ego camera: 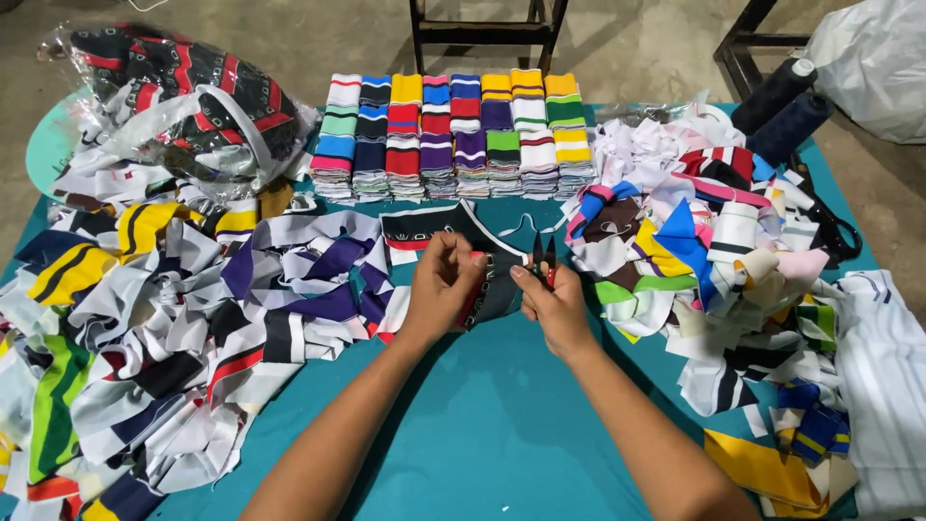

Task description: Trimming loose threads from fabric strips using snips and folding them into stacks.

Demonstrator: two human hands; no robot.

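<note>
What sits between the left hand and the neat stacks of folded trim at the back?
Head view: only the black collar piece the left hand holds, then bare teal table before the folded stacks.

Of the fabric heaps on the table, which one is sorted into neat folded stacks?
The striped collar stacks at the far middle of the table, lined up in even rows. The heaps at left and right are loose and jumbled.

light: bright, even, overhead | shadows: soft, under forearms | focus: sharp | edges: slightly curved

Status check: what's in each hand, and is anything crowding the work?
Left hand pinching the black collar strip. Right hand holding small red-handled snips, blades up. Loose fabric piles close on both sides; teal table bare near the wrists.
</note>
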